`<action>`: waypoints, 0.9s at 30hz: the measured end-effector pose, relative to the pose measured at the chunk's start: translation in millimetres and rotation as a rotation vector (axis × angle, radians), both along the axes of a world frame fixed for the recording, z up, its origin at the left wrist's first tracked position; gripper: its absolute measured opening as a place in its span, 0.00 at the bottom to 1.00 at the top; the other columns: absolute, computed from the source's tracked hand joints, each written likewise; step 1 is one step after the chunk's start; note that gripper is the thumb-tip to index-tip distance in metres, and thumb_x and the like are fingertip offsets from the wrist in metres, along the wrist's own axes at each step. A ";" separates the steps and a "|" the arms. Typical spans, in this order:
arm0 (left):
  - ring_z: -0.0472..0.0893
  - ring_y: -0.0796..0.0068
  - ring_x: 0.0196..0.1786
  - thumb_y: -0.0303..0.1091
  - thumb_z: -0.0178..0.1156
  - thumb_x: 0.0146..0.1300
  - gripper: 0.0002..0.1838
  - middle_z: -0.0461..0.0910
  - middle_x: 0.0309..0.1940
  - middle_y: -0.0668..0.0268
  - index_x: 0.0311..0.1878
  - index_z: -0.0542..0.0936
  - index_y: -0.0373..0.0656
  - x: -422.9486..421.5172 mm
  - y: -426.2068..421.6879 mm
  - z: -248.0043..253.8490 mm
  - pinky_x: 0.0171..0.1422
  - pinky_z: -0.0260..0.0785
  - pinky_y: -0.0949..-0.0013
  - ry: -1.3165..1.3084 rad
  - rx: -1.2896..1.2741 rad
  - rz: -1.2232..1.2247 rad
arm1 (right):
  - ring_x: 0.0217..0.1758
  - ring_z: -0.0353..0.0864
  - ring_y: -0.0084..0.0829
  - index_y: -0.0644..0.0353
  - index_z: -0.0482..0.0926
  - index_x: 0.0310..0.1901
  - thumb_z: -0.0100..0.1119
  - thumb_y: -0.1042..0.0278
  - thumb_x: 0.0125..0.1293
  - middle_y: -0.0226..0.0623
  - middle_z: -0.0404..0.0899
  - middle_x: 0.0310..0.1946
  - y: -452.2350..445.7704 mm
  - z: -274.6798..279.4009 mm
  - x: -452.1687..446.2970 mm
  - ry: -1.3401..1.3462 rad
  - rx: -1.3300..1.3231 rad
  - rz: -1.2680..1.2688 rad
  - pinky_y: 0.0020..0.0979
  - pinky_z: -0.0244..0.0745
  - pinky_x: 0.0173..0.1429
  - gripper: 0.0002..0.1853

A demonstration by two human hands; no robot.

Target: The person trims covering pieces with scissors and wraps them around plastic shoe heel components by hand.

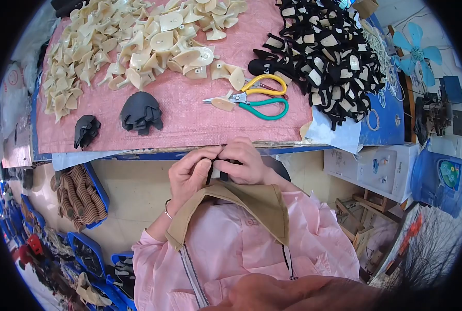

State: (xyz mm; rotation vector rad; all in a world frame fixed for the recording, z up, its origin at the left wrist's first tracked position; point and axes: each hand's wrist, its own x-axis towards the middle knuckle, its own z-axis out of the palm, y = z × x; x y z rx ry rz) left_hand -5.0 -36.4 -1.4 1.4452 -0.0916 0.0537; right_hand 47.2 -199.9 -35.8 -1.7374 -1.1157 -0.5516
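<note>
At the table's front edge, my left hand (191, 172) and my right hand (242, 161) are close together, fingers closed on a small black piece (210, 171). A pale patch shows on it; the fingers hide most of the rest, so its exact kind is unclear. Beyond them, yellow-and-green-handled scissors (240, 97) lie with a cream plastic shoe heel (224, 103) against the blades. Two stacks of dark cut pieces, a larger stack (140, 113) and a smaller stack (87, 130), rest to the left.
Cream shoe heels (161, 41) are heaped at the back left of the pink sheet (189, 124). Black-covered heels (340, 57) fill the right. A blue fan (416, 53), a white box (372, 168) and blue trays (97, 192) stand around the table.
</note>
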 end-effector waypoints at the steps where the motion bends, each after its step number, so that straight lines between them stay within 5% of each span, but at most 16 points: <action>1: 0.78 0.66 0.49 0.27 0.56 0.63 0.10 0.80 0.45 0.55 0.44 0.78 0.31 -1.2 -2.4 1.6 0.55 0.68 0.69 0.097 -0.072 0.013 | 0.36 0.75 0.33 0.57 0.79 0.37 0.62 0.78 0.37 0.34 0.74 0.35 -0.3 -1.2 -0.9 0.000 0.000 -0.002 0.34 0.70 0.40 0.19; 5: 0.77 0.66 0.51 0.25 0.53 0.64 0.10 0.78 0.48 0.55 0.45 0.77 0.30 -3.1 -1.2 -9.5 0.57 0.68 0.68 0.225 -0.265 -0.001 | 0.36 0.75 0.32 0.55 0.79 0.36 0.62 0.75 0.38 0.33 0.73 0.35 0.1 -1.7 -2.0 -0.013 -0.022 -0.064 0.35 0.70 0.41 0.18; 14: 0.75 0.67 0.55 0.26 0.58 0.61 0.17 0.77 0.51 0.55 0.53 0.76 0.32 3.4 10.6 1.4 0.60 0.66 0.68 0.152 -0.115 -0.162 | 0.36 0.74 0.37 0.55 0.77 0.37 0.56 0.84 0.37 0.35 0.73 0.35 -0.2 -12.5 -1.9 0.128 0.094 -0.021 0.37 0.70 0.41 0.20; 25: 0.75 0.67 0.51 0.25 0.59 0.59 0.11 0.78 0.46 0.58 0.45 0.78 0.34 9.1 16.8 -10.6 0.58 0.66 0.66 0.006 -0.056 -0.144 | 0.36 0.76 0.38 0.57 0.77 0.38 0.57 0.87 0.42 0.39 0.74 0.36 2.1 -10.8 -2.7 0.288 0.166 0.078 0.34 0.72 0.39 0.19; 27: 0.75 0.69 0.50 0.24 0.58 0.59 0.10 0.77 0.45 0.58 0.44 0.77 0.34 9.7 21.0 -7.9 0.57 0.66 0.67 0.005 -0.054 -0.117 | 0.38 0.77 0.38 0.58 0.77 0.40 0.59 0.85 0.43 0.38 0.76 0.37 -2.2 -0.5 0.6 0.518 0.114 0.176 0.33 0.72 0.42 0.18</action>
